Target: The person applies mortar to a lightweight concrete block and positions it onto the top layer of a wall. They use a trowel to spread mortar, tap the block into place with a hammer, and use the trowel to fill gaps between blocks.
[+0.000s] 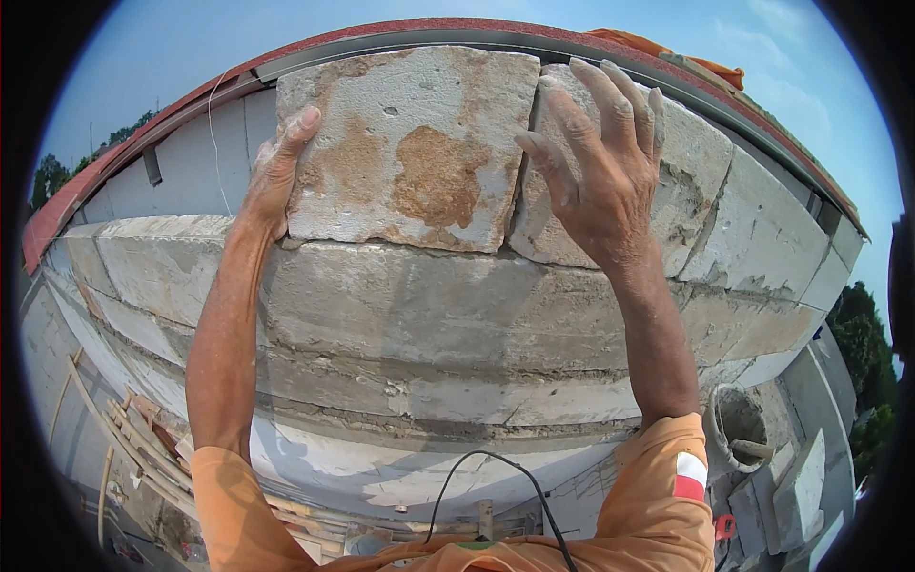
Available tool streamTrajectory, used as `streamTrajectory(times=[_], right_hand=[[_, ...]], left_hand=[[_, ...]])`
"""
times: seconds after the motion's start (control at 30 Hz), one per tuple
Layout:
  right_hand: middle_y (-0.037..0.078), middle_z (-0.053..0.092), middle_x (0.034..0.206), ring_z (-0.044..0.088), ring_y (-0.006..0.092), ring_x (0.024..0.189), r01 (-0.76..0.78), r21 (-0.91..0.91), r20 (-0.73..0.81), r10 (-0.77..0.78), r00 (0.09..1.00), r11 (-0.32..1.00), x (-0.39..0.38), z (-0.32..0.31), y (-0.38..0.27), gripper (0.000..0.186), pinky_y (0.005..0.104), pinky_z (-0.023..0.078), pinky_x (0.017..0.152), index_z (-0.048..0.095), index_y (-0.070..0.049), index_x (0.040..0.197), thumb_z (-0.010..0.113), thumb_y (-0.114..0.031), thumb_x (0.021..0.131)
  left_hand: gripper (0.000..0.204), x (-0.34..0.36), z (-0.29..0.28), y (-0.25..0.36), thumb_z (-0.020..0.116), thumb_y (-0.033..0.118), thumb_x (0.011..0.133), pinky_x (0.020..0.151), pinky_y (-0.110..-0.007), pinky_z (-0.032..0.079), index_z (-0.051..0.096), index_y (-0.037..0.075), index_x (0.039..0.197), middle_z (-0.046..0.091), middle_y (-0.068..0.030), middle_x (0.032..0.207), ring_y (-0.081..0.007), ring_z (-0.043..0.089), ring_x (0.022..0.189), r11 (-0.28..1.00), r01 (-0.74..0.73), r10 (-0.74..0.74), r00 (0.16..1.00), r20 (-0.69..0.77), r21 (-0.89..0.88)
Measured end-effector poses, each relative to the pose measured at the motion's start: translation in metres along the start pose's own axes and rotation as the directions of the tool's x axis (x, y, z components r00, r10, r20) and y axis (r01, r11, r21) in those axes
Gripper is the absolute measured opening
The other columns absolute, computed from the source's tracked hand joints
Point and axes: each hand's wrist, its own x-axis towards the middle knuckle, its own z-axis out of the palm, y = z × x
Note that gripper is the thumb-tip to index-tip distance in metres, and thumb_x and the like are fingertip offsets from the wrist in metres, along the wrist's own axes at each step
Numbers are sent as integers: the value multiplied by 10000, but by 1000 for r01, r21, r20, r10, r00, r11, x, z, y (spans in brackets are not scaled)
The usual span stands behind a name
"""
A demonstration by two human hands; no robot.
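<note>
A pale, brown-stained masonry block (362, 191) sits on top of the wall course in front of me. My left hand (273, 176) grips its left end, with the thumb along the front edge; the other fingers are hidden behind that end. Spread and dusty, the fingers of my right hand (610, 172) are raised in front of the neighbouring block (686, 191), just right of the joint. Nothing is held in that hand, and whether it touches a block I cannot tell. A narrow gap separates the two blocks. Below them runs a grey, mortar-smeared course (419, 296).
A thin string line runs along the blocks' top, before a red-edged roof (400, 31). To the left the course's top (162, 227) carries no block. At lower right are a mortar-crusted bucket (739, 424) with a tool in it and broken slabs (799, 496). Wooden poles (143, 453) lie lower left.
</note>
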Motion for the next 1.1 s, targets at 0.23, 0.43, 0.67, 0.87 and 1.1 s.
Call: streamTrajectory(times=[0.23,0.43,0.67,0.87,1.1], right_hand=[[118,577,1345,473,312,1344,-62,-41,-43,60,997,997,-34,-39,25,362,544,275,1202,687,-135,1220,757,-262,888],[95,576,1351,471,301,1347,-88,-110,93,99,991,990,-40,-31,10,374,560,233,1227,682,-157,1230,758,-256,878],[73,581,1349,466,292,1354,-35,-118,83,45,996,992,-27,-17,6,362,569,191,1243,694,-175,1205,767,-272,864],[82,579,1350,462,302,1357,-27,-51,54,30,998,998,-16,-4,-4,371,590,173,1241,696,-185,1197,782,-277,848],[112,599,1297,469,318,1342,-77,-15,46,78,996,997,-33,-28,-8,376,638,133,1229,697,-157,1166,800,-255,818]], left_hand=[[1083,-9,-10,0,634,761,807,929,-378,563,363,-42,1482,536,-241,1348,-294,607,1202,991,120,-119,993,-28,52],[1226,-3,-2,10,479,875,786,1175,-628,260,198,-26,1569,153,-336,1594,-450,163,1506,998,68,-66,993,-94,18],[1278,1,7,21,519,901,737,1183,-683,102,200,-9,1575,127,-326,1608,-476,27,1516,988,117,-104,987,-125,101],[1314,10,-1,9,544,918,704,1178,-690,101,286,-73,1527,181,-355,1584,-478,53,1513,996,85,-83,995,-59,27],[1058,1,15,24,560,800,823,781,-347,656,427,-53,1435,570,-256,1302,-301,682,1107,999,23,-25,998,-50,-42]])
